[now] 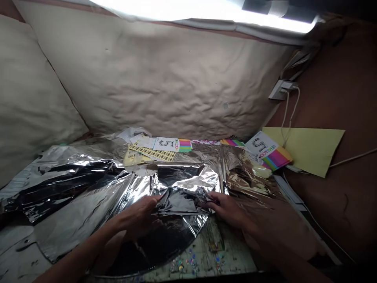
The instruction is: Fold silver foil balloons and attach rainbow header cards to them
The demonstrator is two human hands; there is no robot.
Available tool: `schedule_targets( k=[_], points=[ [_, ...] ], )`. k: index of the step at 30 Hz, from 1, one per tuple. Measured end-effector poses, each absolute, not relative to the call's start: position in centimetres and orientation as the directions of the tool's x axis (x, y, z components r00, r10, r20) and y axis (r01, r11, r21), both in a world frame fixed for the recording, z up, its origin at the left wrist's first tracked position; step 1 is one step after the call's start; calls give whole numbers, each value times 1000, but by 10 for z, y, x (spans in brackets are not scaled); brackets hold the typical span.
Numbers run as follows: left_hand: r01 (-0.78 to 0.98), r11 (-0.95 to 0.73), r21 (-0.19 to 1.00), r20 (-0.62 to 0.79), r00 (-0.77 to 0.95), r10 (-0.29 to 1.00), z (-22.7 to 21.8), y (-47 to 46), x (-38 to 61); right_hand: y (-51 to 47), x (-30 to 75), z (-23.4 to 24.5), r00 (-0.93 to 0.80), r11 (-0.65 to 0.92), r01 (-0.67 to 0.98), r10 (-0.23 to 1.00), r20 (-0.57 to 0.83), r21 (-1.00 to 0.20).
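The left hand and right hand are pinching crumpled silver foil between them; uneven tugging would be risking a tear.

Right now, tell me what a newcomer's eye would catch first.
Probably the shiny foil, low in the centre, held by the left hand and right hand. Next, likely the glaring lamp along the top edge, then the rainbow-striped card at right, partly over the yellow sheet.
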State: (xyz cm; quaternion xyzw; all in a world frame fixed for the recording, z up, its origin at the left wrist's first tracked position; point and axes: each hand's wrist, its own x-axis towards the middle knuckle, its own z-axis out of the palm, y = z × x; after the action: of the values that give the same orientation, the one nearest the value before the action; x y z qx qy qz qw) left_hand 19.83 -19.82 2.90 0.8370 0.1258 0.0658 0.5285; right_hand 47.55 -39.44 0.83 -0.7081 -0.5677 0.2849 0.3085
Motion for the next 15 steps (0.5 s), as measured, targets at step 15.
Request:
schedule_targets(
  k=[15],
  points=[
    [443, -787, 429, 78, 850, 520, 13, -241, 172, -402, 461, 4, 189, -215, 379, 970, -152, -900]
  ],
)
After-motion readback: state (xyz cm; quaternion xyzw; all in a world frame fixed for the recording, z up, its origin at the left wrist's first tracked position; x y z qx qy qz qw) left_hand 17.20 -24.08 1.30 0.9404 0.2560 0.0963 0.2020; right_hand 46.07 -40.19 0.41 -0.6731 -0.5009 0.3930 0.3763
